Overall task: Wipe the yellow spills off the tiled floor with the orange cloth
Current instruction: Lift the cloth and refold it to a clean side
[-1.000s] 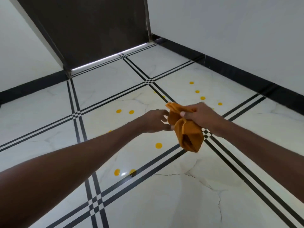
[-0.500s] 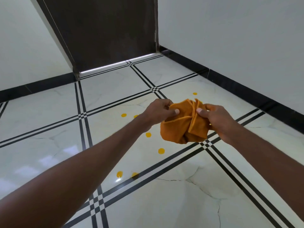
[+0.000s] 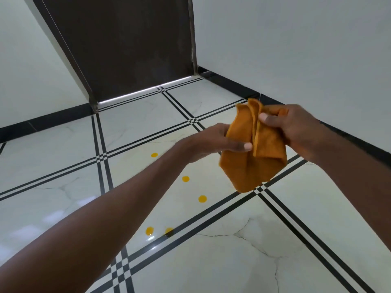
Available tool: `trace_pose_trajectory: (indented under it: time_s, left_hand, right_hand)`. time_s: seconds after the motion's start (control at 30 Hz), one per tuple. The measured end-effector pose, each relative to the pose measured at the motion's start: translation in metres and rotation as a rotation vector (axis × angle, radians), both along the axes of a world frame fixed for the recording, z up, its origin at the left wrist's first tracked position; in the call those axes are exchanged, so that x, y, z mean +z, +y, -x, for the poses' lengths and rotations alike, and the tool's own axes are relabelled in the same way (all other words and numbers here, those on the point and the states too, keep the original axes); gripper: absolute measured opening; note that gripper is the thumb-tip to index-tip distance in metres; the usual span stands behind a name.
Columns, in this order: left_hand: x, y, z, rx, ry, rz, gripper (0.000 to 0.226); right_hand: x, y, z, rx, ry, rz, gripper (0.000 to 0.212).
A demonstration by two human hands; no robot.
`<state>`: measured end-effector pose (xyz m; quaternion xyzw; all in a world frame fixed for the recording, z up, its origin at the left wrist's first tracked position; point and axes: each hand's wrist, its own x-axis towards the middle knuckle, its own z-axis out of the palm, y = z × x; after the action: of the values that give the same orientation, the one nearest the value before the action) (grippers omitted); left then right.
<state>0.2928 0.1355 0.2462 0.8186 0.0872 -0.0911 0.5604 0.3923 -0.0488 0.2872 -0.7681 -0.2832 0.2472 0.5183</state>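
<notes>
cloth: orange cloth (image 3: 252, 157) bunched and folded, held in the air above the floor, right of centre
feel: looks soft, light and limp; lower corner droops, likely easy to wad into a pad
left hand (image 3: 220, 142): closed on the cloth's left edge, thumb on top
right hand (image 3: 289, 125): pinching the upper right folds
best hold: probably a bunched fistful, flat face down
spills: yellow spots (image 3: 202, 199) on the tiled floor (image 3: 63, 204), below the hands, unwiped
far: dark door (image 3: 127, 45)

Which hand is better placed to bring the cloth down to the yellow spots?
Probably the left hand: it pinches the folded orange cloth and is nearer the round yellow spills than the right hand.
</notes>
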Motion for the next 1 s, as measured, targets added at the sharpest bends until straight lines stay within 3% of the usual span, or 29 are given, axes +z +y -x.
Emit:
trace_pose_trajectory:
  time_s: [0.17,0.27,0.33,0.43,0.5,0.53,0.67,0.77,0.87,1.0]
  left_hand:
    - [-0.006,-0.014,-0.001,0.161,0.029,0.143,0.066]
    - [-0.011,-0.018,-0.006,0.361,0.061,0.145,0.062]
    - [-0.018,-0.017,-0.005,0.443,0.161,0.154,0.056]
    - [-0.027,-0.013,0.002,0.493,0.238,0.179,0.042]
    - [-0.031,-0.008,0.007,0.537,0.227,0.208,0.047]
    - [-0.033,-0.007,0.008,0.565,0.215,0.215,0.052]
    - [-0.039,-0.007,0.014,0.686,0.132,0.198,0.07]
    - [-0.04,-0.007,0.022,0.659,0.075,0.237,0.095]
    - [-0.037,-0.007,0.03,0.581,0.064,0.148,0.094]
    - [-0.035,-0.007,0.039,0.54,0.048,-0.104,0.066]
  right_hand:
    - [-0.023,-0.014,-0.018,-0.221,0.553,-0.25,0.044]
    - [-0.077,-0.023,-0.004,-0.256,0.915,-0.127,0.064]
    - [-0.095,-0.024,0.005,-0.22,0.987,-0.068,0.057]
    - [-0.093,-0.022,0.005,-0.203,0.835,-0.028,0.039]
    - [-0.091,-0.02,0.001,-0.249,0.693,-0.024,0.033]
    - [-0.091,-0.021,-0.001,-0.261,0.633,-0.019,0.035]
    - [-0.08,-0.024,0.002,-0.115,0.262,0.143,0.078]
    - [-0.073,-0.014,0.01,0.01,-0.138,0.278,0.085]
    - [-0.077,-0.01,0.01,0.021,-0.282,0.313,0.073]
    - [-0.081,-0.008,0.008,-0.032,-0.414,0.312,0.037]
